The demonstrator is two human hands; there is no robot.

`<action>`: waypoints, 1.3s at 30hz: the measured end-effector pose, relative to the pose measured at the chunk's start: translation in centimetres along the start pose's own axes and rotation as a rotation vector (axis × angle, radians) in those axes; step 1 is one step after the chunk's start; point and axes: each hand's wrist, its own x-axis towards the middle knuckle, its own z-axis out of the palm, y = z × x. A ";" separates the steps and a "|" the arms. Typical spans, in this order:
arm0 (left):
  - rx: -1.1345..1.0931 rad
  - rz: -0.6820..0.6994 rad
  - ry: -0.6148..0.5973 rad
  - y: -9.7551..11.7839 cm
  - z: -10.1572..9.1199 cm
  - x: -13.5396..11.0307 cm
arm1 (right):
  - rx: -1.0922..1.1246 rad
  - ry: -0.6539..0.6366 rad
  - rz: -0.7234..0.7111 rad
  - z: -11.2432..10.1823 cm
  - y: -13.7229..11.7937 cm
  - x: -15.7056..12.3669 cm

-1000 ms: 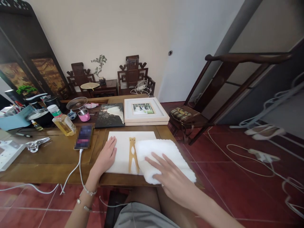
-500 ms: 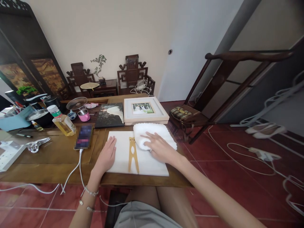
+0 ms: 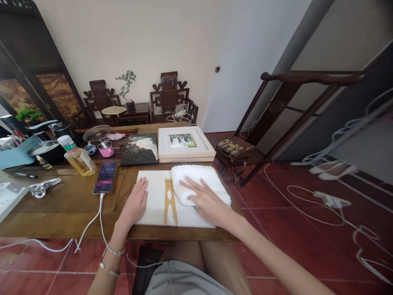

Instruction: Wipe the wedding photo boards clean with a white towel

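Red floor tiles (image 3: pixel 276 205) are overhung by a wooden tabletop (image 3: pixel 70 213). There a white panel (image 3: pixel 155 200) is touched by the flat left grip (image 3: pixel 136 203); on its right half, a towel (image 3: pixel 211 178) is pressed by the splayed right grip (image 3: pixel 208 200), beside a yellow cat cutout (image 3: pixel 168 185).

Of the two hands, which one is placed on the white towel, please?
The right hand: it lies on the white towel, at the board's right side. The left hand instead rests at the left edge of the white board, apart from the towel.
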 end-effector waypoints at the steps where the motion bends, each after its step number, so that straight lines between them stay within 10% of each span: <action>1: -0.001 -0.002 0.001 0.0 0.0 0.0 | -0.002 0.012 0.009 0.2 0.6 0.8; 7: -0.010 -0.007 0.006 0.2 -0.1 0.0 | 0.010 0.052 0.041 1.0 1.6 2.3; 19: -0.024 -0.011 0.000 0.3 -0.2 0.0 | 0.071 -0.008 -0.031 -0.7 -3.7 -5.3; 32: -0.033 -0.005 0.009 0.3 -0.2 0.0 | 0.096 0.122 0.085 1.0 2.2 2.0; 39: -0.023 -0.010 -0.005 0.2 -0.2 -0.1 | 0.042 0.098 0.030 1.0 -1.6 -2.2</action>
